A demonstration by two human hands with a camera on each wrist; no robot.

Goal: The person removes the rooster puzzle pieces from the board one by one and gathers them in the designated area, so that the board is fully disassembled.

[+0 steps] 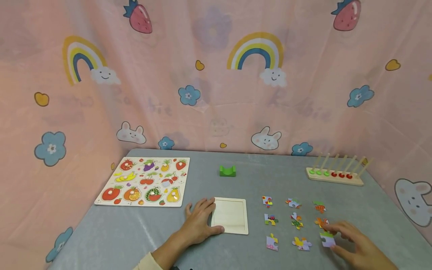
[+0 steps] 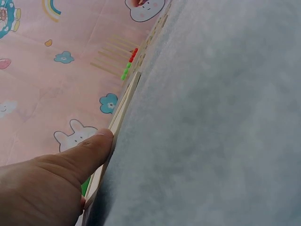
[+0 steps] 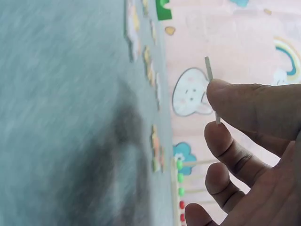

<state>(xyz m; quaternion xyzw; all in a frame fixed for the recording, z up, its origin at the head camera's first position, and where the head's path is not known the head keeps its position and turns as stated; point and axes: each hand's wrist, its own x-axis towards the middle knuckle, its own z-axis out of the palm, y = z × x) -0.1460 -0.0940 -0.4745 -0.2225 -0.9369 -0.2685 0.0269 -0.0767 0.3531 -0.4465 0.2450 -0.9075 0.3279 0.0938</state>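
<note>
A jigsaw piece (image 1: 327,239), pale purple with a green edge, is pinched between the thumb and fingers of my right hand (image 1: 357,243). In the right wrist view that piece (image 3: 209,70) appears edge-on, raised off the table. My left hand (image 1: 199,225) holds a square wooden puzzle tray (image 1: 246,217) by its left side, thumb at the near edge and index finger at the far corner. The thumb (image 2: 89,150) lies on the tray's rim in the left wrist view. Several loose jigsaw pieces (image 1: 297,221) lie in rows between the hands.
A fruit peg board (image 1: 141,182) lies at the back left of the grey table (image 1: 209,187). Behind the tray sits a green notched block (image 1: 227,171). A wooden bead counter (image 1: 334,176) with upright rods stands at the back right, before a pink patterned curtain (image 1: 216,112).
</note>
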